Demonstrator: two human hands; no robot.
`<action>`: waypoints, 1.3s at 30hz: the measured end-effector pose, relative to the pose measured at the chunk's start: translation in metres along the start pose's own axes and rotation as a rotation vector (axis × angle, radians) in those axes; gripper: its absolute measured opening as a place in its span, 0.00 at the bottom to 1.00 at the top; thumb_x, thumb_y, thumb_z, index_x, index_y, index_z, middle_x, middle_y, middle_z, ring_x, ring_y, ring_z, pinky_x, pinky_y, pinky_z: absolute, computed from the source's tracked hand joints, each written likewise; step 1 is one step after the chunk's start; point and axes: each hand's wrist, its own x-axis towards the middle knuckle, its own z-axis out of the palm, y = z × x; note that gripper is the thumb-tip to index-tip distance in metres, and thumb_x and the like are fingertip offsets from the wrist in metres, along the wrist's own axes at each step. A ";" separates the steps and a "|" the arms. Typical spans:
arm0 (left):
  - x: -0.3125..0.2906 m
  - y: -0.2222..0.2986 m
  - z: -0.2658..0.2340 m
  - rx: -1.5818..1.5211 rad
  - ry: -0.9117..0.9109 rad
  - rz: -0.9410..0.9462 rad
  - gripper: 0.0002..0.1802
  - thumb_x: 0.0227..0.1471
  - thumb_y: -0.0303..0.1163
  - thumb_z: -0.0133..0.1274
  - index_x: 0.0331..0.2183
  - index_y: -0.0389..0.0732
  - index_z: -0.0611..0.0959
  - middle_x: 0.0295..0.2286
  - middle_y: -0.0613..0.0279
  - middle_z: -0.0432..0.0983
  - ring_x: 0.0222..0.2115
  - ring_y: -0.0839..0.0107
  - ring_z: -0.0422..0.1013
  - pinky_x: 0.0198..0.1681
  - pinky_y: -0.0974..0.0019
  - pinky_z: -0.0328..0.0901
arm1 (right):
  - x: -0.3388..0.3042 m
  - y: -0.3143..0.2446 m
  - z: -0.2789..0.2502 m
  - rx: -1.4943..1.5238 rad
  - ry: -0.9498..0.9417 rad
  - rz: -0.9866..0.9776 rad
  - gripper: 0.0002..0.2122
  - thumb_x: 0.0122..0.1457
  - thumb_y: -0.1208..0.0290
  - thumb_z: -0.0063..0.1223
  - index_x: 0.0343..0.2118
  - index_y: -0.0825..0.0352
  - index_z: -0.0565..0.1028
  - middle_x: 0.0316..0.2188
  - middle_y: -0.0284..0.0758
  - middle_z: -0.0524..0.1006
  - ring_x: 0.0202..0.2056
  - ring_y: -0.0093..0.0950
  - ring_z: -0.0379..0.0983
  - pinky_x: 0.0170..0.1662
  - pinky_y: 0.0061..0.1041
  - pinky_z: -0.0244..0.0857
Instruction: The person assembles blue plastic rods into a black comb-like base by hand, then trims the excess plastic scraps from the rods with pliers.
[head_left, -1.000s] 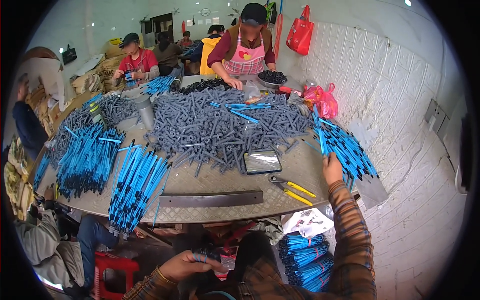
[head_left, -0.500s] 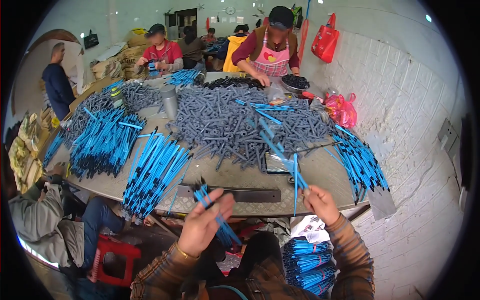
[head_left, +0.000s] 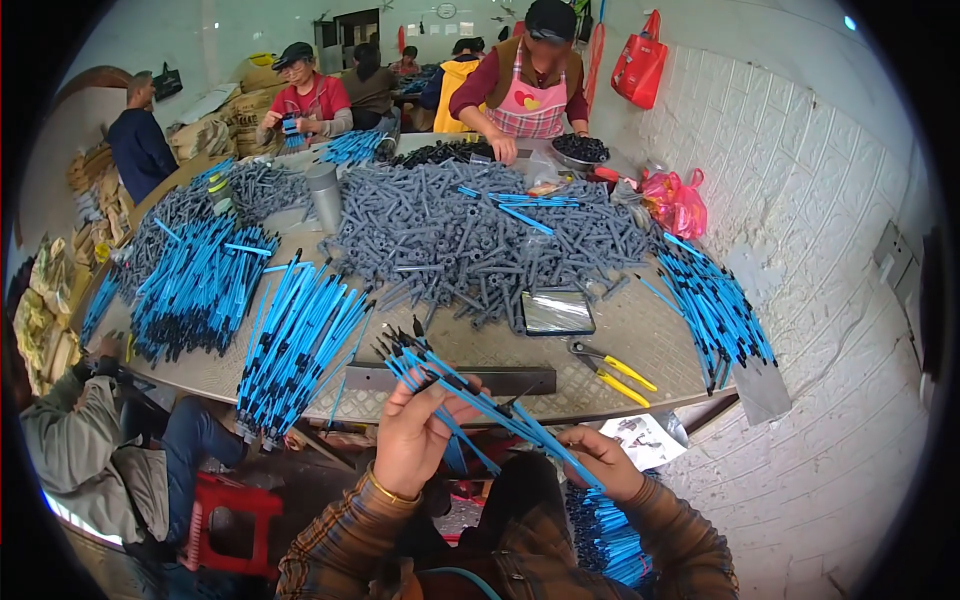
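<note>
Left hand (head_left: 415, 432) and right hand (head_left: 600, 462) both grip a fanned bunch of thin blue plastic rods (head_left: 470, 395) (black-tipped) just off the desk's (head_left: 640, 330) near edge.

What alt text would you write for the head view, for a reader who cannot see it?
A person's left hand and right hand hold a bundle of blue rods above a round worktable heaped with grey tubes, blue rod piles and yellow-handled pliers. Other workers sit around it.

Red bag (head_left: 641, 68): hangs on the right wall.
Pink bag (head_left: 676, 201): worktop's far right edge.
Printed sheet (head_left: 640, 439): white, below the worktop's near edge.
</note>
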 end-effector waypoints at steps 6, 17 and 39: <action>-0.009 0.004 -0.008 -0.026 0.031 0.022 0.09 0.55 0.27 0.44 0.38 0.36 0.73 0.31 0.50 0.75 0.33 0.61 0.74 0.38 0.57 0.71 | 0.003 0.008 0.006 0.176 -0.099 -0.048 0.10 0.60 0.77 0.40 0.44 0.67 0.62 0.17 0.26 0.63 0.17 0.14 0.57 0.20 0.14 0.51; -0.008 0.007 0.000 -0.013 0.154 0.045 0.08 0.54 0.34 0.47 0.34 0.39 0.72 0.24 0.59 0.73 0.25 0.66 0.74 0.28 0.64 0.71 | 0.000 0.028 0.010 -0.059 -0.024 -0.174 0.05 0.58 0.76 0.46 0.36 0.66 0.65 0.20 0.29 0.67 0.20 0.15 0.62 0.23 0.15 0.57; -0.015 0.003 -0.010 0.285 0.057 0.107 0.06 0.50 0.24 0.47 0.34 0.41 0.71 0.28 0.57 0.74 0.27 0.67 0.74 0.31 0.63 0.71 | -0.009 0.013 0.025 -0.853 -0.176 -0.320 0.11 0.50 0.68 0.55 0.38 0.59 0.74 0.29 0.38 0.70 0.27 0.37 0.70 0.28 0.31 0.66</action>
